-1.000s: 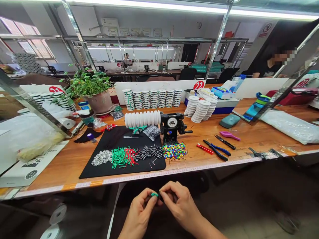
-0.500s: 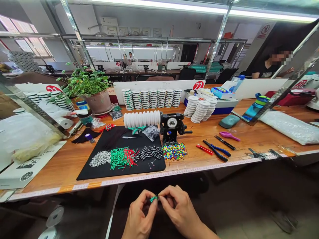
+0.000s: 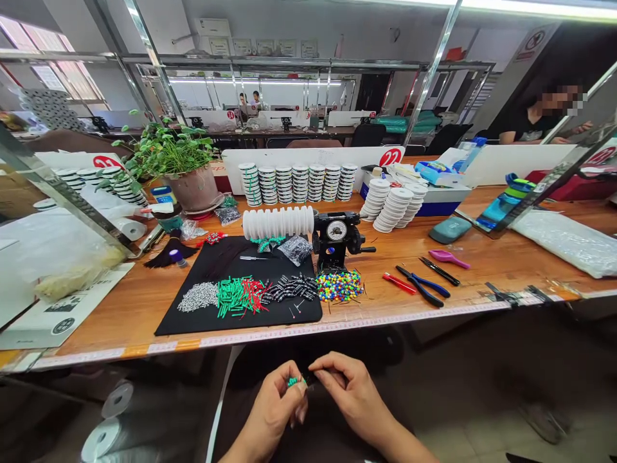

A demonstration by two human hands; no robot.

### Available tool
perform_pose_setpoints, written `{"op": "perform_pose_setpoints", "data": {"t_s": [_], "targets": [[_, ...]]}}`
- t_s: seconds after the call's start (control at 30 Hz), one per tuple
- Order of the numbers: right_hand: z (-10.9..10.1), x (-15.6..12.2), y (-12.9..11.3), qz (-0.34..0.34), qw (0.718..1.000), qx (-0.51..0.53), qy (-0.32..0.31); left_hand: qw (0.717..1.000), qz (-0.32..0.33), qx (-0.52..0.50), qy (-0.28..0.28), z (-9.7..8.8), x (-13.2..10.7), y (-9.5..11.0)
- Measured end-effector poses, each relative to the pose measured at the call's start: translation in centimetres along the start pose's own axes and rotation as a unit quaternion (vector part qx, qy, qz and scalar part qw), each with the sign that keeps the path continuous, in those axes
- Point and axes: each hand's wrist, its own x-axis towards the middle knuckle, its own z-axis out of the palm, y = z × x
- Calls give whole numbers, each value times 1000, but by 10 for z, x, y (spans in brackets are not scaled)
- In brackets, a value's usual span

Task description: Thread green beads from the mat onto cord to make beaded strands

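My left hand (image 3: 279,399) is closed, pinching a small green beaded piece (image 3: 292,382) between thumb and forefinger, below the table's front edge. Fine dark strands seem to stick out of the piece towards the right. Just beside it my right hand (image 3: 349,389) is closed in a pinch, thumb and forefinger pressed together. Whatever lies between those fingertips is too fine to make out. A small gap separates the two hands.
A black mat (image 3: 193,321) carries silver beads (image 3: 198,297), green tubes (image 3: 233,297), red and black ones. Multicoloured beads (image 3: 340,286) lie beside a hand-cranked winder (image 3: 336,238) with white spools (image 3: 278,222). Pliers (image 3: 421,286) and tweezers (image 3: 439,271) lie right. Another person (image 3: 540,119) sits beyond.
My right hand has drawn slightly away from the beaded piece, widening the gap. My left hand has turned a little and still grips the piece. The camera view has shifted slightly.
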Motion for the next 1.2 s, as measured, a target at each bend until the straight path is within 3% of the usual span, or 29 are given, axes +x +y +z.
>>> {"op": "perform_pose_setpoints", "data": {"t_s": [0.17, 0.57, 0.73, 0.83, 0.93, 1.1, 1.2], "targets": [[2, -2, 1, -43, 998, -43, 8, 1000, -1, -24, -18, 0, -3, -1], [3, -1, -3, 33, 991, 119, -54, 998, -25, -51, -40, 4, -4, 8], [6, -1, 2, 83, 970, 207, -100, 994, -64, -53, -74, 4, -4, 8], [10, 1, 1, 126, 942, 294, -104, 995, -54, 15, -89, 5, -5, 8], [14, 2, 0, 155, 922, 349, -63, 992, -9, 106, -69, 8, -6, 11], [19, 2, 4, 125, 950, 285, 14, 970, 41, 238, 37, 9, -7, 17], [20, 0, 6, 103, 964, 244, 37, 949, 69, 302, 66, 9, -9, 18]]}}
